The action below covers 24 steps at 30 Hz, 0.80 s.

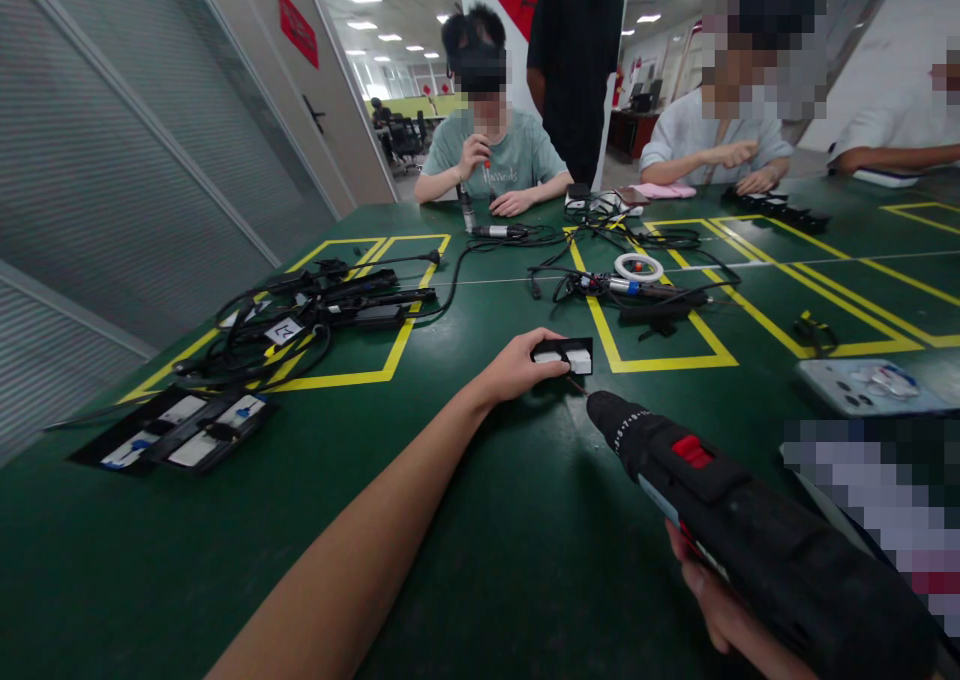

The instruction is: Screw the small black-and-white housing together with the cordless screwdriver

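Note:
My left hand (521, 368) is closed on a small black plate with white blocks (579, 360), held on the green table. My right hand (724, 600) grips a black cordless drill (720, 490) with a red switch on top; much of this hand is hidden under the drill body. The drill's chuck points forward and left, toward the plate. A thin bit (576, 387) reaches from the chuck to the near side of the plate; whether its tip touches the plate I cannot tell.
On the left lie tangled black cables and devices (330, 300) and two black-and-white panels (187, 430). More cables and tools (630, 285) lie ahead, with a white ring (638, 267). A phone (862, 385) is on the right. Across the table (465, 460) sit several people.

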{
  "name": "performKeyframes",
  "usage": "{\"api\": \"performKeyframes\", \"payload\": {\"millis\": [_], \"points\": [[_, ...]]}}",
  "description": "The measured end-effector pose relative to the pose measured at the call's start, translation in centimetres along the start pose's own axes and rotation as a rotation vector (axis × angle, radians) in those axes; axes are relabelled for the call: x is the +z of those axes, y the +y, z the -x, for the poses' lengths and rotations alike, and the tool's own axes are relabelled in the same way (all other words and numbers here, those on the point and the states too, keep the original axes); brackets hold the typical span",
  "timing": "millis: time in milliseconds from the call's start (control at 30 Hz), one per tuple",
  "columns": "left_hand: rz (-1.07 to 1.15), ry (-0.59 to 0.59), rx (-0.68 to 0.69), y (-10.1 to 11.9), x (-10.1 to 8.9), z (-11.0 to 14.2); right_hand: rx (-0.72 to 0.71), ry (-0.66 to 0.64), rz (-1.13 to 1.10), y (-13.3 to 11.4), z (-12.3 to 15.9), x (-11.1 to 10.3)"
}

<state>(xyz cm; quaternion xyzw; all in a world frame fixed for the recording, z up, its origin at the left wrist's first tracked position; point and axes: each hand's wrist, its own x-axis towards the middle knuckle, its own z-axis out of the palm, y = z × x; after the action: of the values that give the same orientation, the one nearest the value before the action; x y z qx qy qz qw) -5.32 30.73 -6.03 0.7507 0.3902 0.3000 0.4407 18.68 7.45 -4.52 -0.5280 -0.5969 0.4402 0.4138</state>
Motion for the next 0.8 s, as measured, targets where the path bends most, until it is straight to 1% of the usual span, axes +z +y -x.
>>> {"api": "performKeyframes", "payload": {"millis": [100,333,433,633,800], "points": [[0.002,0.004,0.003,-0.1,0.0,0.0,0.023,-0.046,-0.009,0.1,-0.4,-0.2],[0.001,0.002,0.012,-0.2,0.0,0.0,0.024,-0.050,-0.024,1.0,-0.4,-0.2],[-0.002,0.007,0.017,-0.1,0.0,0.0,0.009,-0.043,-0.025,1.0,-0.4,-0.2],[-0.010,0.013,0.011,0.1,0.0,0.0,0.001,-0.023,-0.031,-0.2,-0.1,-0.1],[-0.002,0.015,0.015,0.0,0.0,0.0,0.041,-0.068,-0.041,-1.7,-0.3,0.1]]}}
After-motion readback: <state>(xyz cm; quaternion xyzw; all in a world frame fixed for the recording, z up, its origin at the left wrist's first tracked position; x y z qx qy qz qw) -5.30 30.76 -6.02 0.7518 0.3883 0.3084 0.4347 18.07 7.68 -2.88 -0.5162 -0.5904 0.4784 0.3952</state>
